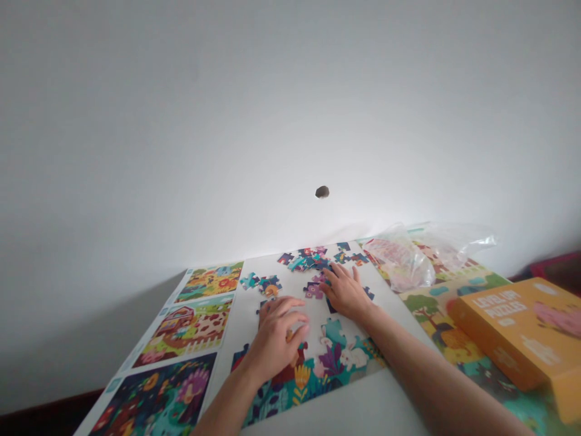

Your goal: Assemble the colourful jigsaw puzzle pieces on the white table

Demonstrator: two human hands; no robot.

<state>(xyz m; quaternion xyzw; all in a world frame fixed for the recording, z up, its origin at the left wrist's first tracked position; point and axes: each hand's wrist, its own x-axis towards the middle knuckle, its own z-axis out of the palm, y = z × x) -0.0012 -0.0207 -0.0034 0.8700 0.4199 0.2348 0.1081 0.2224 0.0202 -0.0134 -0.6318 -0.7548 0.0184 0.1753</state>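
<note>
A partly joined jigsaw puzzle lies on the white table, showing white rabbits, yellow flowers and dark leaves. Over its left part hovers my left hand, fingers apart and slightly curled, nothing visible in them. My right hand reaches to the loose pieces with its fingers spread; its fingertips are at a purple puzzle piece and the near edge of a pile of puzzle pieces. What lies under the right palm is hidden. More loose pieces lie beyond my left hand.
Picture sheets line the table's left side. At right, an orange puzzle box rests on a colourful printed sheet. Crumpled clear plastic bags lie at the back right. A white wall with a hole rises behind the table.
</note>
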